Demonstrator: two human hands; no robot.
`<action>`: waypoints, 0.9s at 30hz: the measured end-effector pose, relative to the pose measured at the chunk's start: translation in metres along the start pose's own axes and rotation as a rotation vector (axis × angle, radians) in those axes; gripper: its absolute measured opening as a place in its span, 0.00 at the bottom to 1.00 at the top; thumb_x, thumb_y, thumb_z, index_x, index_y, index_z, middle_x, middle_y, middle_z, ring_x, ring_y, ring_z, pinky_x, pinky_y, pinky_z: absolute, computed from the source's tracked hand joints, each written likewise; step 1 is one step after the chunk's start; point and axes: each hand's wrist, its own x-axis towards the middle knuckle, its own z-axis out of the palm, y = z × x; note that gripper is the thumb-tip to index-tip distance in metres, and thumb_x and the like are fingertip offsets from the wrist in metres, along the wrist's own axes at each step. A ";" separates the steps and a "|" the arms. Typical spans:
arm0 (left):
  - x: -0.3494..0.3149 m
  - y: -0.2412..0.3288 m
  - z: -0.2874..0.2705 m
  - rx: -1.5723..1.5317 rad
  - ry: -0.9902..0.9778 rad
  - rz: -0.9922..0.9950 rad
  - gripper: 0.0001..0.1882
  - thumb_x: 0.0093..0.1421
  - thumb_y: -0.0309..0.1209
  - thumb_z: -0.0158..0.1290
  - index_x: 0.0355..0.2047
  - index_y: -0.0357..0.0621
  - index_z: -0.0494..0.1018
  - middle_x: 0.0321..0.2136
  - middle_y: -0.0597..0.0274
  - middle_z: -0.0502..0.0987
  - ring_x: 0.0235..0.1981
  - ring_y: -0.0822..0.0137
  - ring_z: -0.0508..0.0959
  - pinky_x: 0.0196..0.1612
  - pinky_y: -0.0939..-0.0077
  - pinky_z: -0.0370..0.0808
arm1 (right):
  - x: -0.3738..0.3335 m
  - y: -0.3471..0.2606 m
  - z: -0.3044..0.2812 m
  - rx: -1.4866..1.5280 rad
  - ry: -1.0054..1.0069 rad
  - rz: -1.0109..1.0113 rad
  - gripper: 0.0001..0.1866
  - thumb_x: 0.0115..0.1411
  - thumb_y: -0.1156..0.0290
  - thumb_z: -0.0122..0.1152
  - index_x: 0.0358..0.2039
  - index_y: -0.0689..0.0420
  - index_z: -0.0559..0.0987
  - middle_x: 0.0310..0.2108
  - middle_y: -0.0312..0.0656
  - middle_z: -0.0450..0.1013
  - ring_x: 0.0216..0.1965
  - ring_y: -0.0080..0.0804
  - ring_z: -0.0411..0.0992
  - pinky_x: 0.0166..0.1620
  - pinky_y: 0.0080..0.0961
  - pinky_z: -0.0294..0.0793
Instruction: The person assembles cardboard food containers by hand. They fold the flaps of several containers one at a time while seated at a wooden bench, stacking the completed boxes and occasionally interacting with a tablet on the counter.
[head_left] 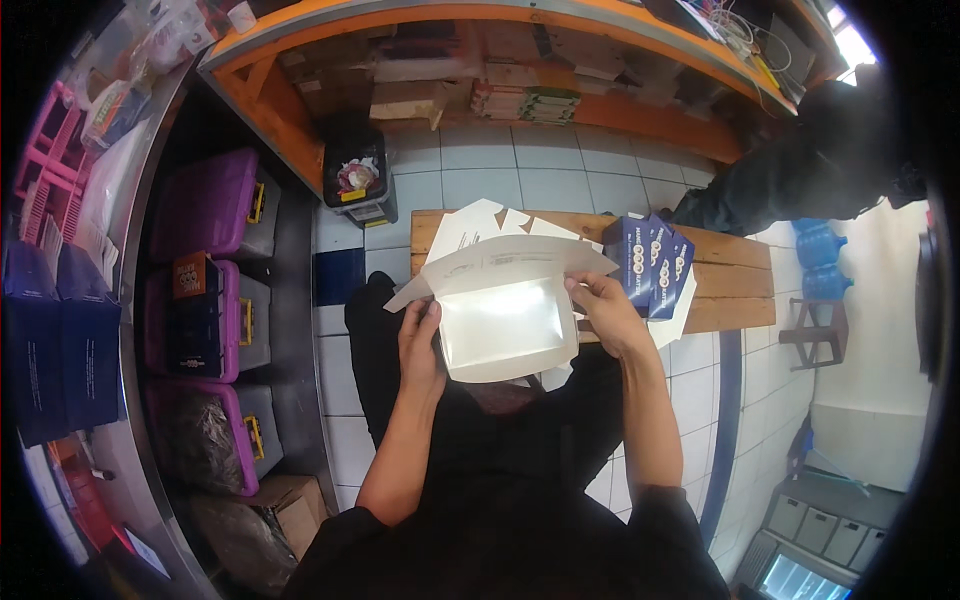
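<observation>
I hold a white cardboard box [505,325], partly folded, with its flaps spread open above my lap. My left hand [420,340] grips its left side wall. My right hand [600,305] pinches the upper right corner near the lid flap. Beyond the box, flat white box blanks [470,228] lie on a wooden bench [735,280]. A few finished dark blue boxes [655,262] stand upright on the bench, just right of my right hand.
Purple lidded bins [215,205] stack on metal shelving at left. A black bin [357,180] stands under an orange counter [480,15]. A person in dark clothing [800,180] sits at upper right. Blue water jugs [820,255] stand at the far right on the tiled floor.
</observation>
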 end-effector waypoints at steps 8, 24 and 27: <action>0.007 -0.009 0.007 0.103 0.106 0.066 0.15 0.70 0.33 0.56 0.52 0.38 0.72 0.46 0.61 0.76 0.48 0.70 0.75 0.53 0.74 0.72 | 0.025 0.011 0.006 -0.519 0.099 -0.160 0.20 0.73 0.62 0.53 0.50 0.68 0.80 0.40 0.48 0.80 0.42 0.35 0.77 0.47 0.31 0.76; 0.011 -0.020 0.019 0.249 0.271 0.111 0.17 0.69 0.38 0.58 0.45 0.35 0.74 0.40 0.60 0.77 0.41 0.72 0.76 0.45 0.77 0.74 | 0.036 0.068 0.025 -0.315 0.383 -0.258 0.23 0.76 0.56 0.45 0.52 0.67 0.75 0.44 0.52 0.79 0.48 0.38 0.76 0.53 0.33 0.72; 0.005 -0.015 0.018 0.255 0.209 0.127 0.20 0.71 0.41 0.54 0.50 0.34 0.73 0.45 0.58 0.77 0.46 0.70 0.76 0.51 0.76 0.72 | 0.040 0.076 0.018 -0.122 0.311 -0.236 0.25 0.76 0.55 0.45 0.54 0.66 0.75 0.47 0.48 0.78 0.49 0.37 0.75 0.55 0.32 0.71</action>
